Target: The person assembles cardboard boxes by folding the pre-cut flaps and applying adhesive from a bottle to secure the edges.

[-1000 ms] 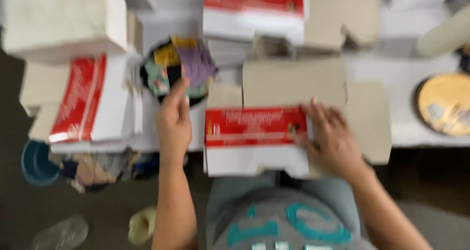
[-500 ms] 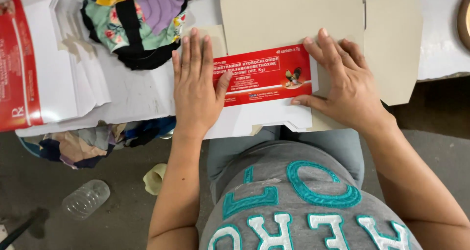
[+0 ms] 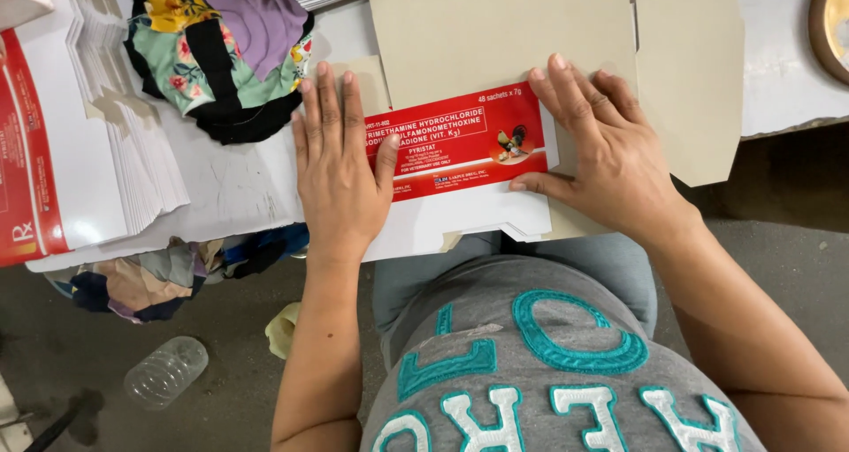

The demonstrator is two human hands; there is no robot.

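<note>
**Both hands flat on an unfolded carton blank at the table edge**

The person's left hand (image 3: 339, 164) lies palm down, fingers straight and close together, pressing on the left end of a flat carton blank (image 3: 495, 80). It grips nothing; the thumb rests on the red printed panel (image 3: 455, 151) of the blank. The right hand (image 3: 606, 156) is likewise spread open and flat, its fingers over the seam where the red panel meets the plain brown inner face, thumb along the panel's lower right corner. Neither hand is closed around anything.

The carton blank lies unfolded on the white table (image 3: 239, 187), near its front edge, directly ahead of the person's torso. Its brown inner side faces up across the upper part, with a side flap extending right beyond the table edge. A white flap hangs slightly past the front edge, below the red panel.

Left of the left hand, apart from it, sits a bundle of patchwork cloth (image 3: 221, 49). Further left lies a fanned stack of flat white-and-red cartons (image 3: 97, 151). Below the table, on the floor, lie a clear plastic bottle (image 3: 165, 372) and a heap of fabric scraps (image 3: 150, 279). A round wooden-rimmed object (image 3: 831, 23) shows at the upper right corner.
</note>
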